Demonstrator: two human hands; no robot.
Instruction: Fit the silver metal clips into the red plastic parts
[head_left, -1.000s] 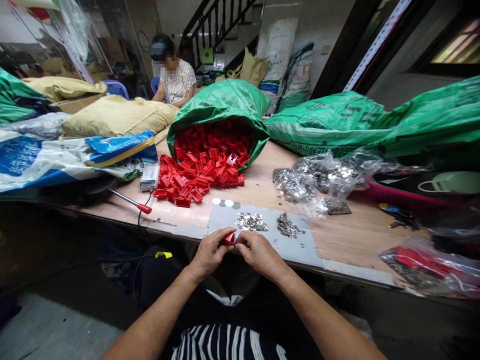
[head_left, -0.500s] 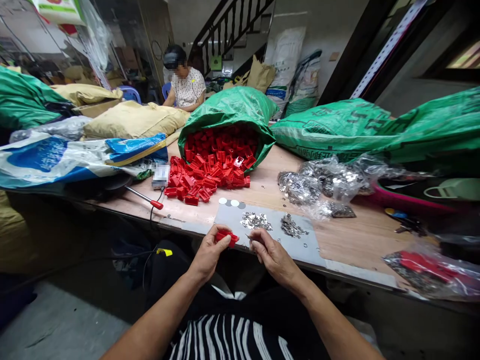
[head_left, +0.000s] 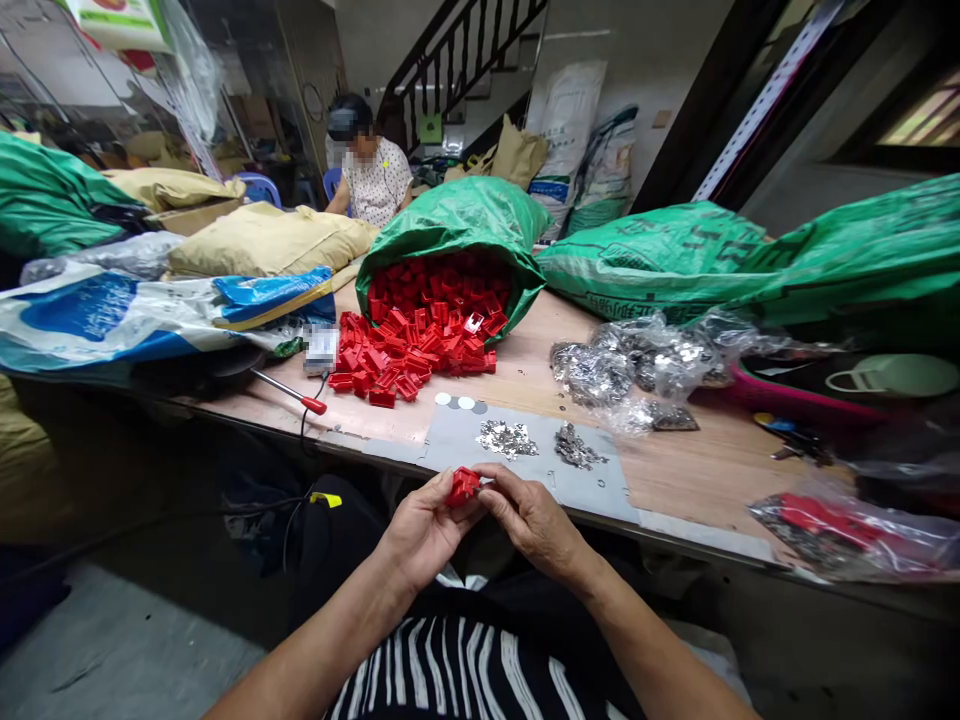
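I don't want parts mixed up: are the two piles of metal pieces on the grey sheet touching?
Apart. The head view shows a bare strip of the grey sheet between the shinier pile and the darker pile.

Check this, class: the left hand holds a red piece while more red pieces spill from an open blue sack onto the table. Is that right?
Not quite: the open sack is green, not blue, as the head view shows. The rest stands: the left hand holds a red piece, and more red pieces spill from the sack onto the table.
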